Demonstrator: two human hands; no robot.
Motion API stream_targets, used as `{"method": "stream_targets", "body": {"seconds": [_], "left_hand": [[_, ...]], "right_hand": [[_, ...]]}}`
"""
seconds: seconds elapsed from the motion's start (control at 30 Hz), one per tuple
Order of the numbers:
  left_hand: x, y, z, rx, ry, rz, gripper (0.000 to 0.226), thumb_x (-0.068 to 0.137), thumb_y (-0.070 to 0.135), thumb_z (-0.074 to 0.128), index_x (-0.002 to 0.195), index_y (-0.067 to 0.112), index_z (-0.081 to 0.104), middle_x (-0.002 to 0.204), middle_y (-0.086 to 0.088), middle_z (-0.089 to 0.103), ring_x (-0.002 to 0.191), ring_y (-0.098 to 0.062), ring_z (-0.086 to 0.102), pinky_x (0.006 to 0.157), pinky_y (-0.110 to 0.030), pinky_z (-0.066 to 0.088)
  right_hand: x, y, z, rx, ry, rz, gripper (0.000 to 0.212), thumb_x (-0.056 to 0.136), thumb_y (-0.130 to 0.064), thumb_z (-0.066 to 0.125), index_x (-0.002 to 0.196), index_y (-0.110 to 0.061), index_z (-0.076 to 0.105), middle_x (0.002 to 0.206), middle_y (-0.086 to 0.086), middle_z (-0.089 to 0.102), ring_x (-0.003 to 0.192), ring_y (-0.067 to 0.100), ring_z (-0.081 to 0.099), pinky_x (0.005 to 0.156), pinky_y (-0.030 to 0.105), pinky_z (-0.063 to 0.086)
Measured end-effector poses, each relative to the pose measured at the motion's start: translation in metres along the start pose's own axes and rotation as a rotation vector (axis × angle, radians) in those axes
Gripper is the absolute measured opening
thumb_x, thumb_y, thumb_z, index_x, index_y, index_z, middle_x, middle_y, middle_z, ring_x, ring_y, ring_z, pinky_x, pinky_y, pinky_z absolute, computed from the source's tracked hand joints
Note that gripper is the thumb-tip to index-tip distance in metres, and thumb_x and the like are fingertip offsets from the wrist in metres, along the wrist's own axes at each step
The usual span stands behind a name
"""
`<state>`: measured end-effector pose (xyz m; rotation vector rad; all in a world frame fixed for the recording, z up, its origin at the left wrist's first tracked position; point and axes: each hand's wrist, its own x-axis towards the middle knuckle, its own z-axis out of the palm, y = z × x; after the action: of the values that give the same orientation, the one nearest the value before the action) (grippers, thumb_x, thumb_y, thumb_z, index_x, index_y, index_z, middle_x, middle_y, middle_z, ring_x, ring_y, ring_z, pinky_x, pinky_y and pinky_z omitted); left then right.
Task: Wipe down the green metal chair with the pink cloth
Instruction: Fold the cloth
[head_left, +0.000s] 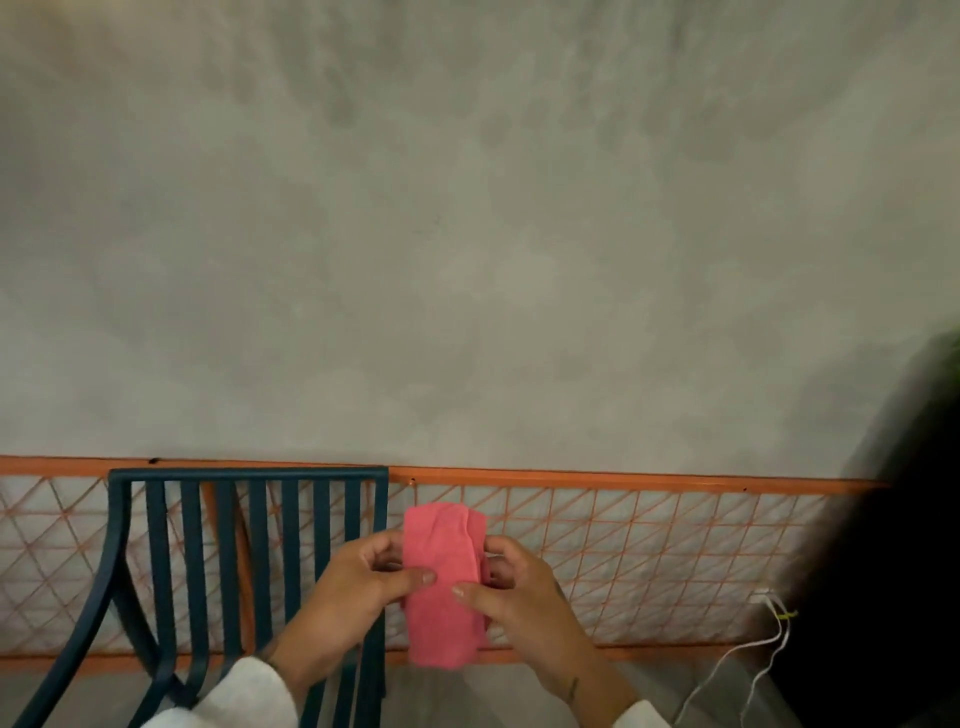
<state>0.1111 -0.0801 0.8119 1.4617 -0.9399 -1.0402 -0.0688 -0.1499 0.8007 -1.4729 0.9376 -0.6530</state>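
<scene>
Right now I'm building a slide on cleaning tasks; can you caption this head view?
Both hands, left hand and right hand, hold a folded pink cloth beside the dark green slatted metal chair.

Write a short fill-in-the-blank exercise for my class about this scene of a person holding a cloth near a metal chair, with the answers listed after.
1. The folded pink cloth is held by ______ hands.
2. The left hand and right hand hold the cloth in the air, not yet touching the dark green metal chair, whose back is made of vertical ______.
3. Behind the chair runs an ______ wire mesh fence.
4. A white ______ trails over the floor at the lower right.

Answers: both; slats; orange; cable
</scene>
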Motion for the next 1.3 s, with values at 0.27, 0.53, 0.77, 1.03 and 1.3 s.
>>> {"method": "stream_targets", "body": {"seconds": [0.27, 0.53, 0.77, 1.03, 1.3], "left_hand": [[0.013, -0.005, 0.068, -0.021, -0.076, -0.078, 0.042, 0.080, 0.003, 0.075, 0.115, 0.023, 0.064, 0.108, -0.004, 0.074, 0.102, -0.017, 0.070, 0.088, -0.033, 0.056], [0.010, -0.086, 0.114, -0.015, 0.107, -0.228, 0.049, 0.082, -0.014, 0.060, 0.116, 0.022, 0.062, 0.091, -0.002, 0.071, 0.095, -0.024, 0.067, 0.082, -0.038, 0.058], [0.023, -0.211, 0.127, 0.045, 0.126, -0.474, 0.054, 0.082, -0.014, 0.055, 0.118, 0.026, 0.057, 0.097, -0.010, 0.066, 0.093, -0.025, 0.065, 0.081, -0.037, 0.057], [0.016, -0.426, 0.143, 0.144, 0.189, -0.706, 0.054, 0.080, -0.014, 0.051, 0.114, 0.027, 0.057, 0.095, -0.007, 0.064, 0.085, -0.022, 0.063, 0.064, -0.025, 0.050], [0.013, -0.646, 0.157, 0.128, 0.199, -0.894, 0.061, 0.078, -0.013, 0.049, 0.130, 0.019, 0.055, 0.099, -0.005, 0.063, 0.099, -0.026, 0.062, 0.084, -0.037, 0.053]], "right_hand": [[0.035, 0.025, -0.072, 0.034, -0.041, -0.007, 0.031, 0.083, -0.011, 0.077, 0.109, -0.025, 0.066, 0.109, -0.005, 0.074, 0.105, 0.014, 0.069, 0.094, 0.045, 0.056], [0.052, 0.122, -0.097, 0.113, -0.133, 0.210, 0.029, 0.083, 0.004, 0.072, 0.105, -0.014, 0.064, 0.103, 0.006, 0.077, 0.094, 0.021, 0.072, 0.085, 0.044, 0.058], [0.043, 0.252, -0.076, 0.144, -0.167, 0.522, 0.034, 0.090, 0.001, 0.066, 0.117, -0.018, 0.058, 0.113, 0.007, 0.071, 0.105, 0.030, 0.067, 0.079, 0.050, 0.059], [0.040, 0.456, -0.029, 0.027, -0.168, 0.742, 0.043, 0.086, 0.001, 0.064, 0.111, -0.034, 0.061, 0.107, 0.006, 0.073, 0.105, 0.032, 0.068, 0.091, 0.060, 0.054], [0.034, 0.645, 0.026, -0.068, -0.191, 0.892, 0.067, 0.060, -0.013, 0.049, 0.126, -0.022, 0.053, 0.109, 0.006, 0.064, 0.104, 0.030, 0.063, 0.091, 0.048, 0.052]]}}
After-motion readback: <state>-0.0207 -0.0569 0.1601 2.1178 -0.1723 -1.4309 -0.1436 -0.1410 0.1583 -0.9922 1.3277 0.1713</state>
